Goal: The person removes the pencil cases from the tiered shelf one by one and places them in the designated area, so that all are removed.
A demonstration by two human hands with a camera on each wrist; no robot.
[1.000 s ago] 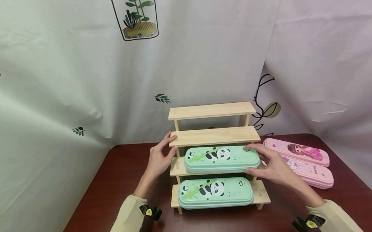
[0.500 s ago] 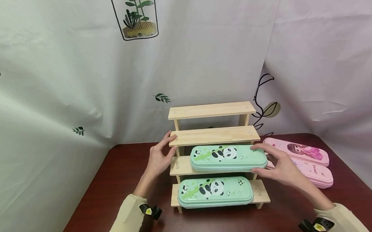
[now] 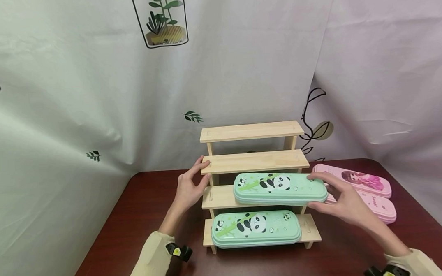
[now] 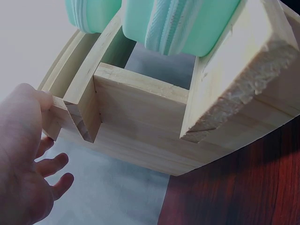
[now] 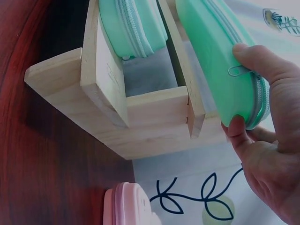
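The upper case [image 3: 275,190] is just right of centre in the head view, over the second shelf up of the rack [image 3: 257,162]. I judge it light, with a firm moulded shell that gives a little; its smooth lid could slip, but it shouldn't break easily. The right end, across its width, is a sound place to hold, though the far end may sag; I'd keep clear of the zip pull [image 5: 238,71].

My right hand [image 3: 344,198] pinches that end, thumb on the near side and fingers on the far one. My left hand [image 3: 189,186] pinches the left end of the next shelf up.

Compared with a second ago, the case lies further right, past the shelf's end, its right end a bit lower. I can't tell whether it touches the shelf. My left hand hasn't moved.
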